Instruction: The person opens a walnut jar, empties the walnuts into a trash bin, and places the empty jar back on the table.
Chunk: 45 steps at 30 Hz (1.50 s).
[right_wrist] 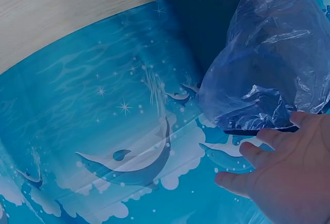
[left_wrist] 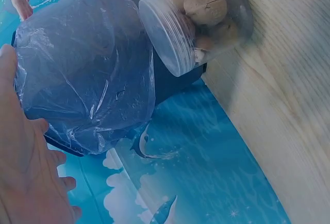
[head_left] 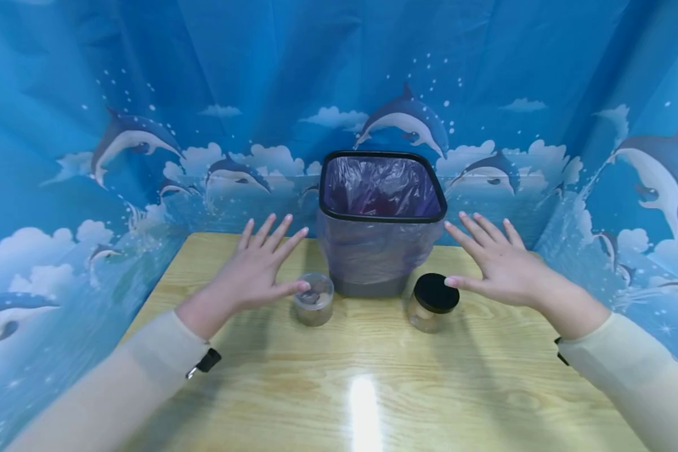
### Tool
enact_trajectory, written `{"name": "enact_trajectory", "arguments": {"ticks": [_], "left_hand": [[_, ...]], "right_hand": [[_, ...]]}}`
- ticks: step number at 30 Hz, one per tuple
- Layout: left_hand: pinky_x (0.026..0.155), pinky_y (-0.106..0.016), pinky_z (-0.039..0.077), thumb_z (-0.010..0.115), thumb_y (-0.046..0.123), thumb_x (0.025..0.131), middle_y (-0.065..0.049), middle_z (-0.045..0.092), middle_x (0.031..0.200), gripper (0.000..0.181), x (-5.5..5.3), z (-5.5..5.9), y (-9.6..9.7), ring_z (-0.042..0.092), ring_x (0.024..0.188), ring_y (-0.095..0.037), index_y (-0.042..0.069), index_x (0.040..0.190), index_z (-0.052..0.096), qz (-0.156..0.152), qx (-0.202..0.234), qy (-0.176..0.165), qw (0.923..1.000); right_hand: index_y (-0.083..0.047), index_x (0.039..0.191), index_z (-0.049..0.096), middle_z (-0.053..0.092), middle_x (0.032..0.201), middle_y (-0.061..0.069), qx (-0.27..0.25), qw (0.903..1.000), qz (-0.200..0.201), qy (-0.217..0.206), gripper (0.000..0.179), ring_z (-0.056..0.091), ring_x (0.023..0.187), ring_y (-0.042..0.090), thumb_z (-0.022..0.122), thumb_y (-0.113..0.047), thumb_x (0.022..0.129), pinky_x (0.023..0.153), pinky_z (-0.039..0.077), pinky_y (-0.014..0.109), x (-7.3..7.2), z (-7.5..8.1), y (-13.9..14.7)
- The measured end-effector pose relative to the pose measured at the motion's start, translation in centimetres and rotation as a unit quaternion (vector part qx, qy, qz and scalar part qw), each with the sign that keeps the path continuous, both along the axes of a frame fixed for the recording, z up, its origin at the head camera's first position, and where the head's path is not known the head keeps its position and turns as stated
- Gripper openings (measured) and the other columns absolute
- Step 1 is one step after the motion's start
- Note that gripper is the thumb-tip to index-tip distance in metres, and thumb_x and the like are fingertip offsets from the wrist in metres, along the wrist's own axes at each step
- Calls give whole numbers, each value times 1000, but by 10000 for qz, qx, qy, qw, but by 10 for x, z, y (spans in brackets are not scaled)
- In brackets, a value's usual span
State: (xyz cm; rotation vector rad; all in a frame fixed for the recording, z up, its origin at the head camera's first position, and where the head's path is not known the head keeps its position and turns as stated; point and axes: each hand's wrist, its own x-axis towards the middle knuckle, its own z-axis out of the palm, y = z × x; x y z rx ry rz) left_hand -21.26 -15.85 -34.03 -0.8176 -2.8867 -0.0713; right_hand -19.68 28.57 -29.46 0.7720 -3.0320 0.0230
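Note:
Both hands hover palms down with fingers spread, holding nothing. My left hand point(head_left: 257, 270) is above the table, its thumb over a clear lidded jar point(head_left: 314, 307). In the left wrist view that jar point(left_wrist: 198, 23) shows several brown walnut-like pieces inside. My right hand point(head_left: 503, 267) has its thumb over the edge of a black-lidded jar point(head_left: 436, 294), whose light contents are hard to make out. Whether either thumb touches its lid I cannot tell. Between the hands, behind the jars, stands a dark trash bin point(head_left: 373, 290) lined with a purple plastic bag point(head_left: 378, 245) under a black rim.
The wooden table point(head_left: 311, 389) has its back edge just behind the bin. A blue curtain point(head_left: 294, 81) printed with dolphins and clouds encloses the back and both sides. A strip of light reflects off the table's front middle.

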Motion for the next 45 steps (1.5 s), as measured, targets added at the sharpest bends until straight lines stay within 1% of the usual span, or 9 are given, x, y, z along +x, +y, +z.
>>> {"name": "enact_trajectory", "arguments": {"ticks": [5,7,14,17,21,26,31,37,45], "left_hand": [[117,-57,-13,38,79,91,-10,-2,168,94,1,-3,0,-5,152,-37,27,163,6,-43,19,-29,10000],[117,-58,-12,39,78,91,-10,0,168,94,1,-4,1,-5,152,-38,26,163,8,-56,58,-36,10000],[117,-58,-12,43,75,92,-10,0,168,93,2,-8,2,-5,152,-38,28,163,6,-63,158,-48,9998],[117,-58,-11,42,76,92,-11,1,168,93,3,-10,2,-4,152,-38,28,163,5,-73,159,-48,9998],[117,-60,-8,41,77,91,-13,2,167,94,5,-13,3,-3,152,-39,26,163,7,-85,188,-73,9998],[117,-59,-9,43,76,91,-13,1,168,95,6,-15,3,-4,152,-38,24,163,8,-98,256,-132,9995],[117,-59,-9,42,77,91,-11,0,168,95,6,-18,4,-5,152,-37,25,163,8,-74,250,-141,9996],[117,-60,-7,45,76,91,-13,2,167,96,7,-19,5,-3,152,-39,25,163,8,-82,296,-160,9994],[118,-55,-12,44,77,91,-11,-2,167,96,10,-21,8,-5,152,-37,26,163,4,-45,310,-257,9992]], "right_hand": [[-27,162,2,-6,168,8,-68,10000,20,-11,92,-2,152,37,54,-62,96,114,-8,66,1,-4,1],[-27,162,2,-6,168,8,-107,9999,29,-3,91,-2,153,37,55,-61,96,115,-7,66,1,-6,1],[-25,163,6,-3,168,9,-195,9998,58,-18,90,0,152,38,55,-60,96,115,-6,66,4,-11,0],[-24,163,8,-2,168,9,-195,9998,67,-15,90,1,152,39,55,-61,96,115,-5,66,6,-11,-2],[-26,163,6,-1,168,10,-202,9998,88,9,90,1,152,39,55,-62,96,115,-5,67,8,-13,-3],[-26,163,3,-2,168,11,-258,9995,154,20,91,1,152,40,53,-62,96,114,-5,68,9,-16,-4],[-27,163,4,1,168,12,-346,9991,220,83,91,3,152,39,54,-61,96,114,-1,68,10,-20,-5],[-25,163,5,2,168,13,-449,9985,290,145,91,4,152,40,56,-60,96,114,0,68,10,-22,-6],[-25,163,5,3,167,14,-524,9981,307,81,91,5,151,42,56,-60,96,114,0,68,11,-25,-8]]}}
